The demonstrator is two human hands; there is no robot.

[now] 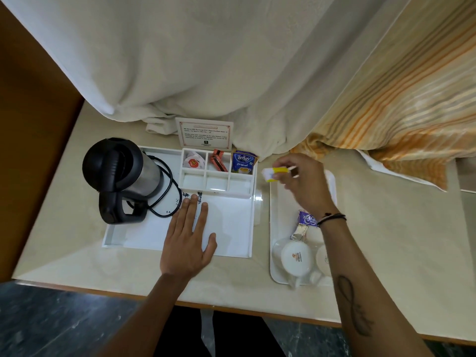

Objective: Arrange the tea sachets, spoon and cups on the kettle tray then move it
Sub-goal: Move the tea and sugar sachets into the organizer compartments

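Note:
A white kettle tray (231,235) lies on the table with a black and steel kettle (121,176) at its left end. Its rear compartments hold a white sachet with a red mark (193,162), an orange sachet (218,161) and a blue Tetley sachet (243,163). My left hand (189,235) rests flat and open on the tray floor. My right hand (301,181) hovers above a second white tray (277,275) to the right, pinching a yellow and white sachet (274,172). That tray holds two upturned white cups (296,257) and purple and silver sachets (305,224).
A printed card (204,135) stands behind the kettle tray. White curtain cloth (206,73) and a striped orange curtain (399,112) hang down onto the table's back edge. The kettle's black cord (168,197) loops on the tray. A wooden panel (31,124) borders the left.

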